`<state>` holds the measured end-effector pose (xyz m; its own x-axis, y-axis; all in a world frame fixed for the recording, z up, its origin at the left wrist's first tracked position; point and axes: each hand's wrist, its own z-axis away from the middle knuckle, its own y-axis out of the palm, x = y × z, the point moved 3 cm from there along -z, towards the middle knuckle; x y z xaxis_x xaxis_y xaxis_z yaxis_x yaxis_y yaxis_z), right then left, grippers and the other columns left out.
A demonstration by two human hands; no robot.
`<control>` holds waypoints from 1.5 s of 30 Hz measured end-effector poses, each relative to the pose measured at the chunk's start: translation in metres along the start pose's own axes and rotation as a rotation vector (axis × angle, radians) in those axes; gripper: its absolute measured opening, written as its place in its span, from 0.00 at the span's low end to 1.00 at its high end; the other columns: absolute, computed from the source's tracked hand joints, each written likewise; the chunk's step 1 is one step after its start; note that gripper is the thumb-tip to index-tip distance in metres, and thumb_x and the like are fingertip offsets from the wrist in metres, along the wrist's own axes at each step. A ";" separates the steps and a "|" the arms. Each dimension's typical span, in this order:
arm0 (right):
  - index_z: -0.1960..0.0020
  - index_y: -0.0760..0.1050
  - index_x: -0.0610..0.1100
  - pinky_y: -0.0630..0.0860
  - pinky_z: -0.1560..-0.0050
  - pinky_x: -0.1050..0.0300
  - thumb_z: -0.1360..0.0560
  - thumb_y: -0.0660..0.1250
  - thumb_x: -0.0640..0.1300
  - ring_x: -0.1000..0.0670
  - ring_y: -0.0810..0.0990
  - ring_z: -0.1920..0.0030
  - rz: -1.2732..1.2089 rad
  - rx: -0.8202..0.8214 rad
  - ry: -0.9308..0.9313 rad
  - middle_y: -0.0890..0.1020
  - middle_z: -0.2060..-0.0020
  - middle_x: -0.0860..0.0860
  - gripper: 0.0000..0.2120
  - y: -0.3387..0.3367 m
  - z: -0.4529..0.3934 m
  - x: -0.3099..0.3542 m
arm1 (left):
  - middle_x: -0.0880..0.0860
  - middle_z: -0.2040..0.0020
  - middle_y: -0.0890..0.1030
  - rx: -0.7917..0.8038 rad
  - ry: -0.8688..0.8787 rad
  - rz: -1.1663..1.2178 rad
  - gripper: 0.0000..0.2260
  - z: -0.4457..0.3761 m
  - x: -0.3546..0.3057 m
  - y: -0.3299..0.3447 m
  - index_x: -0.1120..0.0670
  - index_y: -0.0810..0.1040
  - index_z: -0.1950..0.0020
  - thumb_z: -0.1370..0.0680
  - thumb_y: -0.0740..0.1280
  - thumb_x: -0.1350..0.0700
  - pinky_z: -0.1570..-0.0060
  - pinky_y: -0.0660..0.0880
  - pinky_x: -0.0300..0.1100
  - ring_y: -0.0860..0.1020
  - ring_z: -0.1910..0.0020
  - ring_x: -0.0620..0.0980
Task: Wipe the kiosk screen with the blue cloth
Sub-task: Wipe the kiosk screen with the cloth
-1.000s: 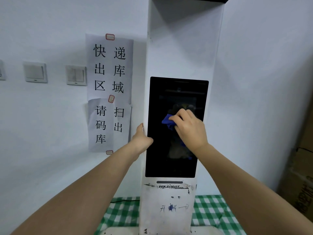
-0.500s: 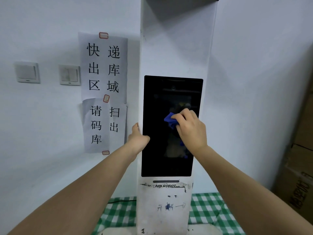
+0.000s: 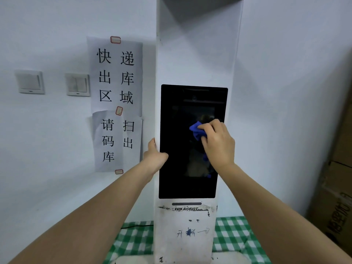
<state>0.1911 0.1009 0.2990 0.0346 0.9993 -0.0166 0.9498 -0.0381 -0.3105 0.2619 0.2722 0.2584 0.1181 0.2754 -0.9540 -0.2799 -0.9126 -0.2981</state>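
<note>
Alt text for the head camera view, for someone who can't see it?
A person's right hand presses a blue cloth against a tall white kiosk's dark screen, while the left hand grips the kiosk's left edge.

Right hand point(image 3: 217, 143) pressing blue cloth point(image 3: 197, 131) on kiosk screen point(image 3: 177, 168), left hand point(image 3: 155, 157) gripping kiosk edge

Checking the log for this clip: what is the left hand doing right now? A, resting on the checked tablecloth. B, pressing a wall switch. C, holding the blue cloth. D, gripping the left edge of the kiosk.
D: the left hand grips the left edge of the kiosk beside the screen, while the right hand holds the blue cloth.
</note>
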 end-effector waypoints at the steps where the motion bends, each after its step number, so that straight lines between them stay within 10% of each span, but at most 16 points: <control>1: 0.51 0.79 0.41 0.69 0.77 0.58 0.34 0.72 0.32 0.46 0.76 0.60 -0.006 -0.009 0.010 0.77 0.58 0.46 0.13 0.003 0.001 0.005 | 0.59 0.31 0.69 0.000 0.002 0.003 0.34 0.000 0.000 0.000 0.48 0.49 0.22 0.23 0.61 0.64 0.34 0.69 0.51 0.70 0.33 0.59; 9: 0.54 0.80 0.42 0.62 0.77 0.60 0.40 0.75 0.30 0.46 0.75 0.64 0.160 0.137 -0.388 0.77 0.62 0.47 0.16 0.004 0.024 -0.007 | 0.59 0.33 0.71 -0.014 0.006 0.011 0.33 0.003 -0.002 0.001 0.49 0.50 0.22 0.23 0.61 0.63 0.39 0.71 0.47 0.72 0.35 0.58; 17: 0.56 0.79 0.41 0.65 0.79 0.60 0.36 0.72 0.30 0.46 0.74 0.64 0.093 -0.006 -0.119 0.76 0.62 0.47 0.11 0.001 0.001 0.005 | 0.52 0.38 0.71 -0.009 0.005 0.063 0.32 0.010 -0.007 0.003 0.49 0.50 0.22 0.23 0.60 0.62 0.46 0.69 0.44 0.72 0.43 0.53; 23: 0.55 0.79 0.43 0.64 0.77 0.58 0.40 0.76 0.32 0.46 0.74 0.64 0.181 0.143 -0.421 0.76 0.63 0.48 0.15 0.007 0.029 0.000 | 0.55 0.30 0.68 -0.038 -0.015 0.091 0.36 0.009 -0.007 0.008 0.48 0.46 0.22 0.25 0.60 0.62 0.43 0.67 0.44 0.71 0.38 0.55; 27: 0.57 0.79 0.43 0.62 0.79 0.60 0.39 0.73 0.30 0.45 0.75 0.66 0.197 0.065 -0.285 0.76 0.64 0.47 0.14 -0.009 0.008 -0.025 | 0.55 0.26 0.63 -0.050 -0.017 0.109 0.36 0.015 -0.009 0.012 0.50 0.41 0.21 0.23 0.59 0.62 0.37 0.66 0.48 0.68 0.33 0.56; 32: 0.58 0.78 0.42 0.66 0.81 0.59 0.38 0.73 0.32 0.45 0.76 0.63 0.134 0.002 -0.034 0.76 0.62 0.46 0.11 -0.009 -0.003 -0.010 | 0.56 0.43 0.73 -0.157 -0.034 0.278 0.34 0.014 -0.013 0.018 0.48 0.47 0.23 0.25 0.60 0.61 0.58 0.74 0.41 0.75 0.58 0.50; 39: 0.58 0.77 0.42 0.59 0.76 0.58 0.41 0.74 0.31 0.46 0.73 0.65 0.221 0.189 -0.468 0.74 0.63 0.47 0.14 -0.001 0.023 -0.012 | 0.58 0.33 0.67 -0.243 -0.065 0.361 0.30 0.013 -0.017 0.025 0.46 0.53 0.28 0.27 0.60 0.56 0.39 0.73 0.55 0.74 0.40 0.59; 45: 0.59 0.78 0.42 0.61 0.80 0.61 0.39 0.73 0.30 0.45 0.75 0.65 0.156 0.016 -0.146 0.76 0.64 0.47 0.12 -0.015 -0.010 -0.021 | 0.60 0.32 0.68 -0.240 -0.056 0.386 0.20 0.010 -0.018 0.020 0.52 0.59 0.32 0.23 0.57 0.55 0.62 0.68 0.40 0.70 0.53 0.50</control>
<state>0.1796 0.0805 0.3136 0.1340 0.9700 -0.2028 0.9315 -0.1931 -0.3082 0.2445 0.2521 0.2694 -0.0048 -0.0883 -0.9961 -0.0641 -0.9940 0.0884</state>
